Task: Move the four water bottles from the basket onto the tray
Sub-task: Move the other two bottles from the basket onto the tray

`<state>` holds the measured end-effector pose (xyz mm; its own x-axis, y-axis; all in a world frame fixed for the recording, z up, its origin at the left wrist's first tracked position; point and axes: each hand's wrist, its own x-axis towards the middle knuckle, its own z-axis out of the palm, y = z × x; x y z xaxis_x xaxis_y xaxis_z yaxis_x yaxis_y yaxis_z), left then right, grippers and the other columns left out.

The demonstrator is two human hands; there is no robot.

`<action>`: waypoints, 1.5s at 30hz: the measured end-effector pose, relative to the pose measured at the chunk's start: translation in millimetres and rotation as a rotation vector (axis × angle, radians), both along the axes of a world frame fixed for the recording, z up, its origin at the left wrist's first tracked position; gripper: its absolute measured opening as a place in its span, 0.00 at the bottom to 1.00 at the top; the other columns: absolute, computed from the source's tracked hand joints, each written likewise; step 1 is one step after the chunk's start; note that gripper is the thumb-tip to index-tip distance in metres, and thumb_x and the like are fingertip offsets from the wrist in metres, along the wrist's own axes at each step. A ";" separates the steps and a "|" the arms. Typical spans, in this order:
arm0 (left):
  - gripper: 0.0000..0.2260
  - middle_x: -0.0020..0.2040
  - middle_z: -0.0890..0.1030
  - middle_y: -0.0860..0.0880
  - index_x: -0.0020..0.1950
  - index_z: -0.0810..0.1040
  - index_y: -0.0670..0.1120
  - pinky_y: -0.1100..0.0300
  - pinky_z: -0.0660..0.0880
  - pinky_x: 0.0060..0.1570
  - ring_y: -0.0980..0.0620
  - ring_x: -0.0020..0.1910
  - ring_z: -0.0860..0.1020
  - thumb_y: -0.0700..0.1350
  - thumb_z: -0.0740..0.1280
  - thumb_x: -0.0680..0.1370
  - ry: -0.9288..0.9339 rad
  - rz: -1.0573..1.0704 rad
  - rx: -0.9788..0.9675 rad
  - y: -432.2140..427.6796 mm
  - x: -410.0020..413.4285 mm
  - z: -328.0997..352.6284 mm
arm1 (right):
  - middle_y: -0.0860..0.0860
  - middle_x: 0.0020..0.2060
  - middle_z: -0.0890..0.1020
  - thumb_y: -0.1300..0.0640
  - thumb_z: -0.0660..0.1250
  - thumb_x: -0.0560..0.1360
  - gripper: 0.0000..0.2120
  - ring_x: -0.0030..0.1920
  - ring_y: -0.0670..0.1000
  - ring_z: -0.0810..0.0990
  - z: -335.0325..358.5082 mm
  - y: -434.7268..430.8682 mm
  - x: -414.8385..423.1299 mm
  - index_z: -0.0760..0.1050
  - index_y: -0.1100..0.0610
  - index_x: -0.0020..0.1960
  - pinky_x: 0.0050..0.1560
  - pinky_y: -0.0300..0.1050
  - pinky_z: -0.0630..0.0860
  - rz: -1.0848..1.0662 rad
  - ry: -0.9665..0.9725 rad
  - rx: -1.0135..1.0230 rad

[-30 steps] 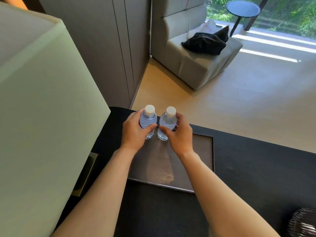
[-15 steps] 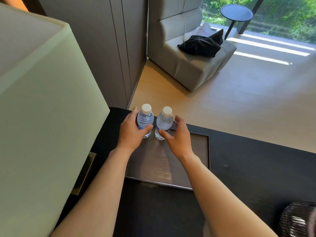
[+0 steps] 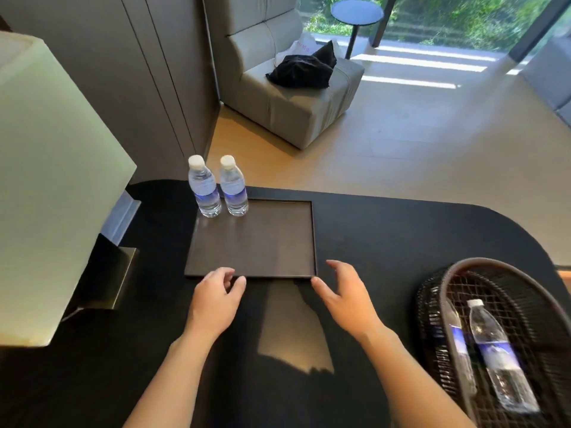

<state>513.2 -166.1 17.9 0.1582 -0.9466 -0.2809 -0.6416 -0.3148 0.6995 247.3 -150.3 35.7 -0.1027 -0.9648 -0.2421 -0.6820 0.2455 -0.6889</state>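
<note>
head view, looking down, table (image 3: 386, 230) close

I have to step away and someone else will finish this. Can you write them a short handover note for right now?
Left hand: empty, open, at the tray's near edge.
Right hand: empty, open, just off the tray's near right corner.
Tray: on the dark table.
Done: two bottles stand upright side by side in the tray's far left corner, left bottle and right bottle.
Left: two bottles lie in the wire basket on the right, one clearly visible, the other partly behind the handle. Move both onto the tray.
</note>
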 end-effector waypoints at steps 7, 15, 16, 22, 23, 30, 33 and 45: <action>0.13 0.51 0.83 0.54 0.60 0.82 0.48 0.60 0.76 0.53 0.57 0.51 0.80 0.53 0.68 0.79 0.016 -0.177 0.082 132.4 -134.6 23.2 | 0.53 0.67 0.79 0.46 0.69 0.79 0.27 0.64 0.50 0.77 11.9 152.8 -136.1 0.72 0.57 0.73 0.63 0.41 0.70 -0.102 0.051 0.002; 0.15 0.54 0.83 0.53 0.64 0.80 0.47 0.65 0.73 0.46 0.56 0.50 0.80 0.53 0.66 0.81 -0.030 -0.346 0.071 202.5 -294.5 49.6 | 0.52 0.65 0.78 0.45 0.68 0.80 0.26 0.64 0.49 0.77 21.7 267.3 -272.7 0.71 0.56 0.73 0.64 0.47 0.76 -0.250 0.043 0.050; 0.15 0.55 0.83 0.52 0.65 0.79 0.47 0.64 0.73 0.47 0.56 0.51 0.80 0.52 0.66 0.81 -0.031 -0.356 0.070 204.8 -312.5 52.0 | 0.52 0.65 0.78 0.46 0.68 0.80 0.25 0.64 0.50 0.78 21.9 272.9 -284.2 0.71 0.56 0.73 0.64 0.47 0.77 -0.265 0.046 0.060; 0.15 0.52 0.80 0.53 0.66 0.77 0.46 0.67 0.70 0.39 0.58 0.46 0.77 0.51 0.65 0.82 0.020 -0.445 0.110 203.4 -404.7 54.0 | 0.51 0.54 0.78 0.47 0.68 0.80 0.16 0.47 0.46 0.80 6.8 265.4 -332.5 0.75 0.54 0.63 0.48 0.45 0.80 -0.288 0.124 0.116; 0.14 0.52 0.80 0.52 0.64 0.77 0.46 0.66 0.70 0.38 0.57 0.46 0.77 0.50 0.65 0.82 0.018 -0.452 0.117 199.7 -416.7 52.3 | 0.51 0.53 0.78 0.46 0.68 0.80 0.16 0.47 0.47 0.80 2.9 259.2 -338.1 0.75 0.54 0.62 0.48 0.47 0.80 -0.286 0.137 0.125; 0.23 0.62 0.78 0.38 0.62 0.75 0.37 0.52 0.75 0.53 0.41 0.56 0.78 0.55 0.64 0.77 -0.027 -0.385 0.284 146.9 -479.0 5.3 | 0.54 0.53 0.79 0.42 0.69 0.77 0.19 0.50 0.56 0.80 -32.3 202.8 -370.8 0.73 0.55 0.58 0.51 0.56 0.79 -0.251 0.214 0.241; 0.32 0.78 0.61 0.34 0.76 0.63 0.36 0.43 0.64 0.74 0.35 0.76 0.64 0.56 0.64 0.79 -0.085 -0.331 0.386 131.1 -498.0 -17.9 | 0.55 0.54 0.78 0.38 0.71 0.75 0.24 0.52 0.57 0.80 -49.5 180.6 -379.6 0.73 0.56 0.58 0.53 0.58 0.79 -0.255 0.219 0.303; 0.37 0.74 0.65 0.38 0.81 0.53 0.39 0.44 0.68 0.67 0.39 0.72 0.65 0.55 0.65 0.80 -0.276 -0.296 0.270 101.1 -531.2 -43.1 | 0.54 0.66 0.79 0.48 0.70 0.76 0.29 0.65 0.53 0.78 -68.4 150.6 -424.1 0.70 0.58 0.73 0.64 0.48 0.75 -0.343 0.015 0.364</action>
